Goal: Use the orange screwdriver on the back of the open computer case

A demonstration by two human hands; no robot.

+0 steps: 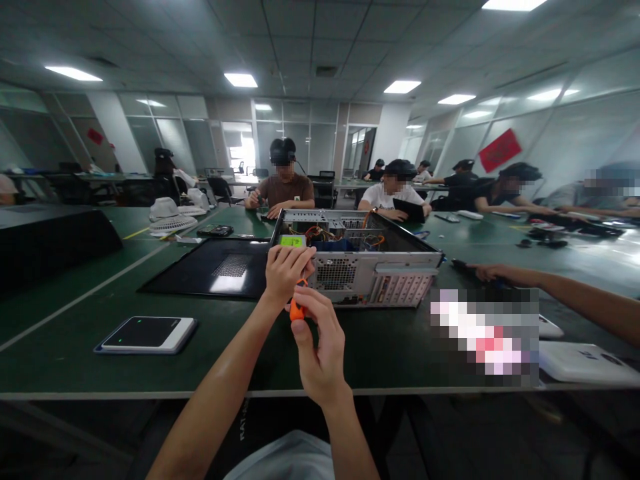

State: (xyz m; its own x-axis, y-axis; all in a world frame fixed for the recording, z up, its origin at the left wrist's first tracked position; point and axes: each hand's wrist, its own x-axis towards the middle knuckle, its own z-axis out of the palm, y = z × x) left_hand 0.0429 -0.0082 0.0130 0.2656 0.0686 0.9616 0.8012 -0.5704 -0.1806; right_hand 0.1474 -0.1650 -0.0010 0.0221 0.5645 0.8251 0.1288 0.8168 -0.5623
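Observation:
An open desktop computer case [370, 267] lies on the green table in front of me, with coloured wires and a bright yellow-green label [293, 241] showing inside. At its near left corner is my left hand [286, 272], its fingers bent and pressed together. What they hold there is hidden. My right hand [323, 340] is closed on the orange handle of a screwdriver [297, 308], just below the left hand. The screwdriver's tip is hidden by the left fingers. A black side panel [220, 270] lies flat to the left of the case.
A white boxy device [145, 335] lies front left. White fans [173, 223] and a dark box [50, 253] stand farther left. Another person's arm [580, 293] reaches in from the right, near a white device [590, 363]. Several people sit across the table [380, 363].

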